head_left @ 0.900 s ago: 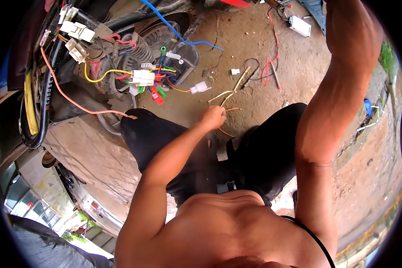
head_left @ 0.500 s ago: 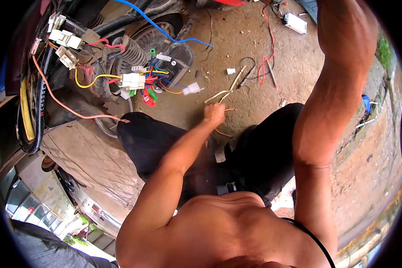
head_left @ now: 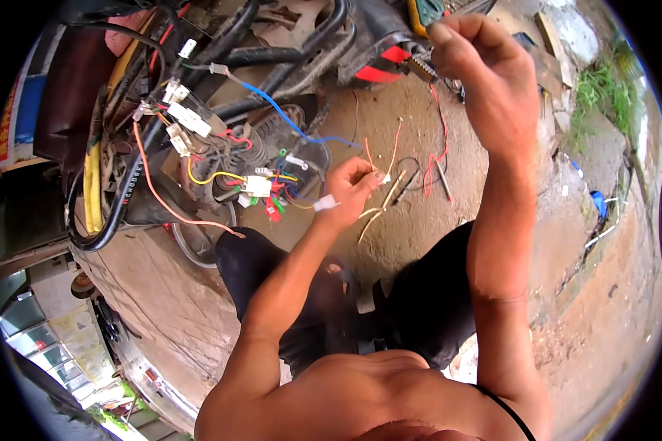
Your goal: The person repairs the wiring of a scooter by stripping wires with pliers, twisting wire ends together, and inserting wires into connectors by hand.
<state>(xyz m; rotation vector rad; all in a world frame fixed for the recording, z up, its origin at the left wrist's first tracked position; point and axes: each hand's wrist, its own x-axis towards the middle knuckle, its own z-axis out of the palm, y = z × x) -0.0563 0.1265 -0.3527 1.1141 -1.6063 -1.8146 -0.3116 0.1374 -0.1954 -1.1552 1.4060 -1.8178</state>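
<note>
My left hand [head_left: 351, 189] is closed, thumb and fingertips pinching a thin orange wire [head_left: 395, 143] whose two ends rise above the fingers. Just beyond the fingertips, cream wire strips [head_left: 381, 209] lie on the ground. Close by on the left is a wiring bundle with a white connector [head_left: 257, 186] and red and green plugs. My right hand [head_left: 489, 81] is raised at upper right, thumb and fingers curled together. What it holds, if anything, I cannot make out.
A motorcycle frame [head_left: 151, 173] with a coil spring and loose wires fills the left. A blue wire [head_left: 272, 103] hangs across its rear. On the ground lie a red test lead [head_left: 443, 180] and a black probe [head_left: 407, 187]. A yellow-green meter [head_left: 425, 13] is at the top.
My left hand has risen off the ground with the orange wire, leaving the cream strips behind. My right hand has come down into view. The view has shifted, showing more at the top.
</note>
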